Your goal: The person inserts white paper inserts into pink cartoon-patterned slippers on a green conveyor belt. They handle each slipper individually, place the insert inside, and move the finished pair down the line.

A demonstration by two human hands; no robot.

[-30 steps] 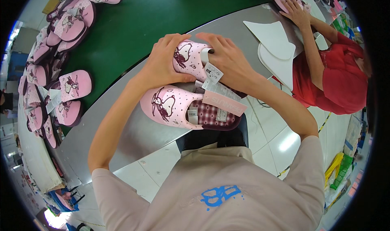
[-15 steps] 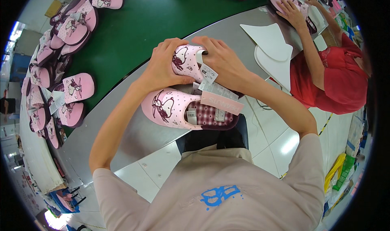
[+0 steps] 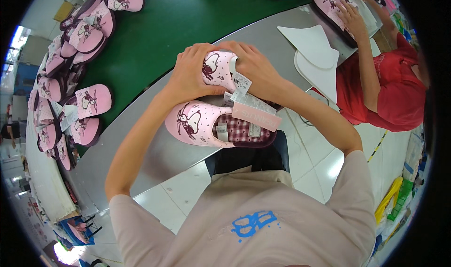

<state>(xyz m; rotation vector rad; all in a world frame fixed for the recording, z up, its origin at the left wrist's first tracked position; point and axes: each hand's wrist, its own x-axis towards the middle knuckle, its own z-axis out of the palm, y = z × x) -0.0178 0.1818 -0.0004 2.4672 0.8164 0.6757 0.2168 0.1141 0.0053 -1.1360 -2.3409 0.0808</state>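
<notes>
Both hands close on one pink slipper [image 3: 220,71], held just above the grey counter [image 3: 155,149] at the edge of the green belt [image 3: 159,27]. The left hand [image 3: 190,74] wraps the slipper's left side, fingers curled over the top and thumb below, so its grip is shut on the upper. The right hand [image 3: 253,67] clasps the opposite side, by the opening, where white tags [image 3: 240,82] hang out; its grip is likewise closed on the slipper. The slipper lies squarely between the two hands, its long axis running roughly away from the person, toe toward the near side and tilted a little left. Neither hand is nearer; both touch it. Just below, on the counter and touching or nearly touching the held one, the second slipper [image 3: 213,123] lies crosswise, toe to the left, its plaid lining and a pink label [image 3: 256,116] showing at the right end. Both forearms come up from the lower edge and converge, elbows spread wide, wrists bent inward. More pink slippers [image 3: 89,102] crowd the belt's left rim. At the right a co-worker in red [image 3: 390,93] presses a hand on another slipper [image 3: 336,8] beside white sheets [image 3: 312,51].
</notes>
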